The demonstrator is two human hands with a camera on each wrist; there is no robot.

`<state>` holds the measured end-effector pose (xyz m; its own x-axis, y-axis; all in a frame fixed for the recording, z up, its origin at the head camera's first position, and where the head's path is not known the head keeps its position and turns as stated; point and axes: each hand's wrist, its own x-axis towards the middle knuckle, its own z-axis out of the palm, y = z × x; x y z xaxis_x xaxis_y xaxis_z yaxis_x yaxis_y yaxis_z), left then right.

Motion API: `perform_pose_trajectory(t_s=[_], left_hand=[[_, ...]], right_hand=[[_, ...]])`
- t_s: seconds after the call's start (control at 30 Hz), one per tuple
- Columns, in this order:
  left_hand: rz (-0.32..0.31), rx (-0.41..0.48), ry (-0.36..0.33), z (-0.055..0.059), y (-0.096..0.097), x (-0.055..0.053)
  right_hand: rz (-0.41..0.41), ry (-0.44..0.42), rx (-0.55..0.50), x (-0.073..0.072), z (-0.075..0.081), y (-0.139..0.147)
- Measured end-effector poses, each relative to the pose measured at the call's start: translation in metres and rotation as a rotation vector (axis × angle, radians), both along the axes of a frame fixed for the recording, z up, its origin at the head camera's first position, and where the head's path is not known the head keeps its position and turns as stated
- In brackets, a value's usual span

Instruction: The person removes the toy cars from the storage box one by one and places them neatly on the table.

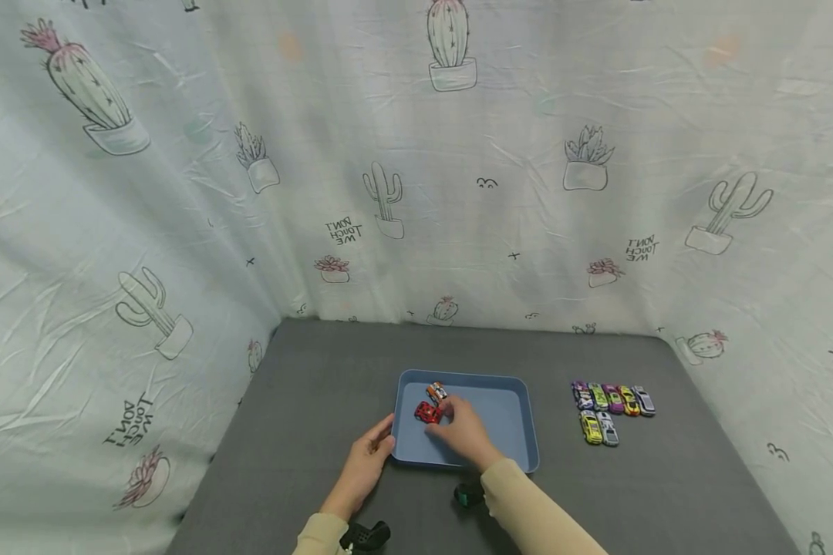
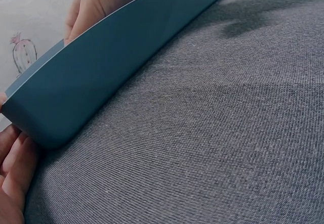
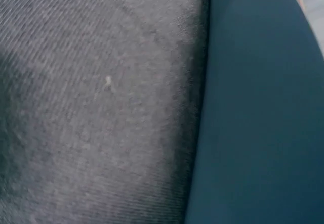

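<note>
A blue tray lies on the grey cloth-covered table. My left hand rests against its near left corner, fingers along the outer wall. In the left wrist view, the left fingers touch the base of that corner, with a fingertip at the rim. Reaching over the near wall, my right hand has thumb and fingers around the right end of a red toy car inside the tray. Just behind it sits an orange and white toy car. The right wrist view shows only the tray's outer wall and cloth.
Right of the tray, several toy cars stand in two rows, among them a yellow one and a silver one in front. A cactus-print curtain encloses the back and sides. Dark wrist devices sit near both sleeves.
</note>
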<state>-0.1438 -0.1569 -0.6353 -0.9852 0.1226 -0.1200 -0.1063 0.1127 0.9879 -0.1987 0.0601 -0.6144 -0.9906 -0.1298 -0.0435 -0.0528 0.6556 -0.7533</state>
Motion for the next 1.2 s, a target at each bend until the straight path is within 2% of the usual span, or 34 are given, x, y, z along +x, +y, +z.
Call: perform_pose_trajectory(t_s=[0.6,0.9,1.0,1.2], left_hand=[[-0.036,0.020,-0.005,0.000,0.005,-0.001],[-0.037,0.014,0.001,0.000,0.006,-0.001],[-0.041,0.012,0.000,-0.001,0.003,-0.002],[-0.026,0.001,0.010,0.001,-0.001,-0.001]], right_hand=[[0.015,0.021,0.088,0.005,0.008,-0.004],[0.078,0.036,-0.009,0.006,0.005,0.016],[0.052,0.042,-0.042,0.006,0.010,0.028],[-0.066,0.076,-0.060,0.006,0.030,0.057]])
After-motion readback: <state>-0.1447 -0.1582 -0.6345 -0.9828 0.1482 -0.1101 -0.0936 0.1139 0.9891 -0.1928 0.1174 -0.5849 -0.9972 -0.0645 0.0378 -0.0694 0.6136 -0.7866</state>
